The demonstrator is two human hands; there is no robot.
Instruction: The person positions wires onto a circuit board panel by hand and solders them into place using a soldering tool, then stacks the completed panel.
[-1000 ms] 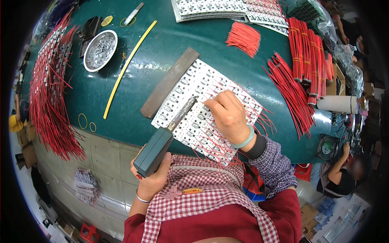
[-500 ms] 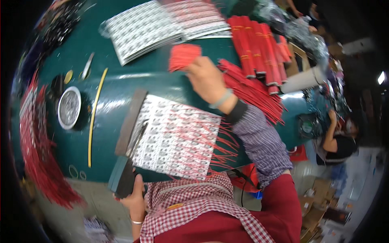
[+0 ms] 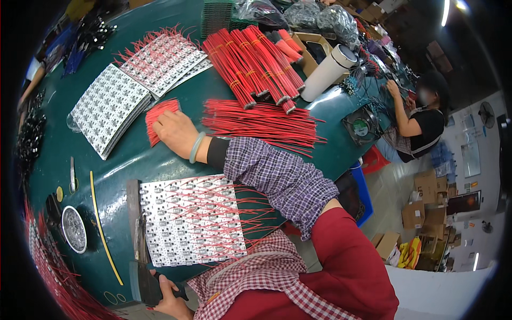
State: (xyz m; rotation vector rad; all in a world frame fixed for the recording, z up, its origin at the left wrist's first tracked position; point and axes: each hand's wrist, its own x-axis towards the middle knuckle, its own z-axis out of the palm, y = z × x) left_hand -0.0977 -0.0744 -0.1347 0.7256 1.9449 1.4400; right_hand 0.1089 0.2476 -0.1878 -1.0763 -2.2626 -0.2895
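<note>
My right hand (image 3: 178, 134) reaches across the table with bent fingers on the lower right part of a flat, ridged red pad (image 3: 159, 114). Part of the pad is hidden under the fingers. Low in the picture, my left hand (image 3: 172, 300) grips a dark block-like tool (image 3: 146, 282) with a teal side. A long dark bar (image 3: 134, 213) runs up from that tool along the left edge of a white circuit board panel (image 3: 184, 224). Rows of small parts cover the panel, and thin red wires trail off its right side.
Stacked board panels (image 3: 109, 106) lie at the far left. Loose red wires (image 3: 261, 122) and tied red wire bundles (image 3: 253, 64) lie beyond my right arm, near a white flask (image 3: 330, 72). A metal bowl (image 3: 73, 229) and yellow strip (image 3: 104, 229) sit left. Another person (image 3: 424, 120) works far right.
The whole view has swung, so the table's contents sit further left and more of the room shows at right. My right hand has settled lower over the red pad; my left keeps its grip.
</note>
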